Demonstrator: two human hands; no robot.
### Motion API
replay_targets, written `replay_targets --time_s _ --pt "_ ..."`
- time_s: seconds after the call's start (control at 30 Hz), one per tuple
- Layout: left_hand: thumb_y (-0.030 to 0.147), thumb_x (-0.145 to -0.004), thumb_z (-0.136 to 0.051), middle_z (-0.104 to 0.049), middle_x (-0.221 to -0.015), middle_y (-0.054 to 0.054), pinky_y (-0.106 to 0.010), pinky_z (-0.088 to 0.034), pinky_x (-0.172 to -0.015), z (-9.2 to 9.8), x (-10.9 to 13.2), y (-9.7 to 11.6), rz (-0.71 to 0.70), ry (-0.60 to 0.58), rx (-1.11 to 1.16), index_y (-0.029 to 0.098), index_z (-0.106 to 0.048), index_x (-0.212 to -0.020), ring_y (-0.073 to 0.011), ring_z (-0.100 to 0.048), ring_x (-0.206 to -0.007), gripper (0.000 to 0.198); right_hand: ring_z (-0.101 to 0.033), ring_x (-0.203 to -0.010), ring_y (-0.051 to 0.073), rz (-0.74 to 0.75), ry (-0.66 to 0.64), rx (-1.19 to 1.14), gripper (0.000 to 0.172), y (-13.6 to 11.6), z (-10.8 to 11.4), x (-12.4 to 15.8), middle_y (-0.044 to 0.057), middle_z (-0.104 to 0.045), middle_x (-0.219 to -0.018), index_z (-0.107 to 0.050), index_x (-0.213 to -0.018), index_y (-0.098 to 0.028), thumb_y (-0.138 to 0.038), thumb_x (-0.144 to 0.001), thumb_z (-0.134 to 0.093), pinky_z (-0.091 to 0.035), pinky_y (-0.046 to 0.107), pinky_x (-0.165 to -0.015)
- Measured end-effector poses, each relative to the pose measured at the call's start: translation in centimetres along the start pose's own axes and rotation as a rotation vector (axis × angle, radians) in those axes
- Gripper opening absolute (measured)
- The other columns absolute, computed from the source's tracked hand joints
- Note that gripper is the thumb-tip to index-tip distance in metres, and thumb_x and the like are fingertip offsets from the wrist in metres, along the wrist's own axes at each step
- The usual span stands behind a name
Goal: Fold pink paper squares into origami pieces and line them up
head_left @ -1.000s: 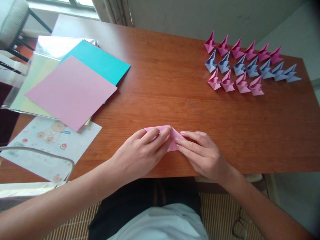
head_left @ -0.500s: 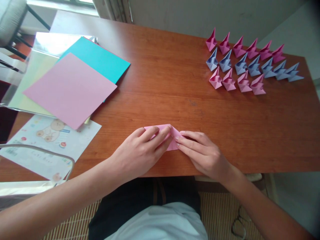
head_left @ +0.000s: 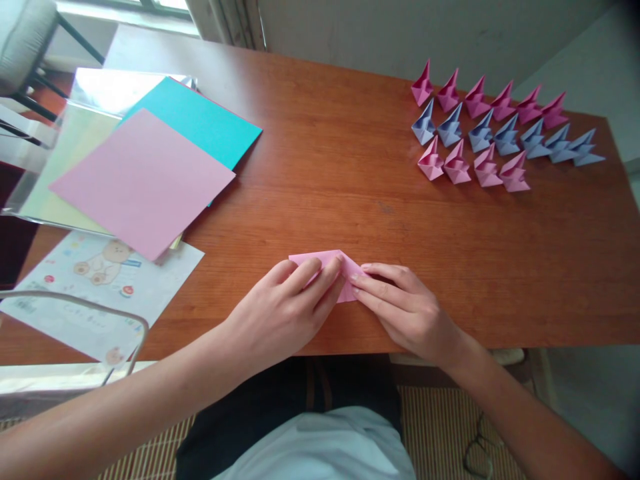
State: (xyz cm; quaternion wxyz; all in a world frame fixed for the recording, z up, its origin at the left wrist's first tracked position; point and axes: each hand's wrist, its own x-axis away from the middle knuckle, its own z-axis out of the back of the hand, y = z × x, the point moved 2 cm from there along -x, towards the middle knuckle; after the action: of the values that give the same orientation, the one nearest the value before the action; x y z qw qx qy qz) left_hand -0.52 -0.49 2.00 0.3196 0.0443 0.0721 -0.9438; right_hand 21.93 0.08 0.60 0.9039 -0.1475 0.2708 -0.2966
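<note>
A small folded pink paper (head_left: 327,259) lies near the front edge of the brown wooden table (head_left: 350,173). My left hand (head_left: 283,310) rests on its left part, fingers stretched forward and pressing it flat. My right hand (head_left: 405,310) presses its right corner with straight fingertips. Most of the paper is hidden under my fingers.
Rows of finished folded paper figures (head_left: 500,133), dark pink, blue and light pink, stand at the far right. A loose pink sheet (head_left: 143,183) lies on teal (head_left: 200,120) and pale sheets at the left, over a printed sheet with a bear (head_left: 100,273). A chair (head_left: 25,40) is at the far left.
Almost nothing differs: my left fingers have shifted slightly on the pink paper, and the view has moved a little.
</note>
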Motion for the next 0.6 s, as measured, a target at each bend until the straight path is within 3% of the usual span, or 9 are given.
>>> replay_targets --time_s 0.2,0.27,0.47,0.6 --pt "0.039 -0.103 -0.051 -0.054 -0.153 -0.018 -0.047 -0.047 -0.112 0.6 0.6 2.1 0.123 -0.040 0.024 0.003 -0.060 -0.139 -0.0336 -0.051 -0.140 0.051 -0.064 -0.120 0.030 0.016 0.009 0.053 0.030 0.0 -0.1 0.1 0.011 -0.077 -0.123 -0.071 -0.122 -0.011 -0.006 -0.094 -0.064 -0.058 0.048 -0.096" --pt "0.042 -0.103 -0.051 -0.054 -0.152 -0.019 -0.046 -0.047 -0.112 0.8 0.9 2.8 0.131 -0.052 0.040 0.002 -0.061 -0.138 -0.0340 -0.052 -0.140 0.054 -0.064 -0.121 0.029 0.020 0.011 0.064 0.030 0.0 -0.1 0.1 0.010 -0.077 -0.123 -0.071 -0.122 -0.013 -0.006 -0.094 -0.063 -0.058 0.048 -0.095" --pt "0.028 -0.102 -0.054 -0.067 -0.138 -0.017 -0.042 -0.051 -0.104 1.0 0.8 3.1 0.107 0.041 0.039 0.006 -0.072 -0.122 -0.0314 -0.063 -0.126 0.034 -0.064 -0.119 0.030 0.022 0.014 0.087 0.029 -0.2 -0.2 0.0 0.009 -0.077 -0.123 -0.072 -0.121 -0.012 -0.005 -0.094 -0.064 -0.058 0.047 -0.094" --pt "0.031 -0.102 -0.053 -0.063 -0.145 -0.013 -0.039 -0.052 -0.099 0.5 0.1 2.4 0.152 -0.005 0.059 0.009 -0.069 -0.128 -0.0284 -0.062 -0.122 0.038 -0.063 -0.120 0.031 0.040 0.020 0.085 0.025 -0.1 -0.2 0.0 0.010 -0.075 -0.126 -0.073 -0.117 -0.009 -0.005 -0.093 -0.065 -0.057 0.048 -0.095"
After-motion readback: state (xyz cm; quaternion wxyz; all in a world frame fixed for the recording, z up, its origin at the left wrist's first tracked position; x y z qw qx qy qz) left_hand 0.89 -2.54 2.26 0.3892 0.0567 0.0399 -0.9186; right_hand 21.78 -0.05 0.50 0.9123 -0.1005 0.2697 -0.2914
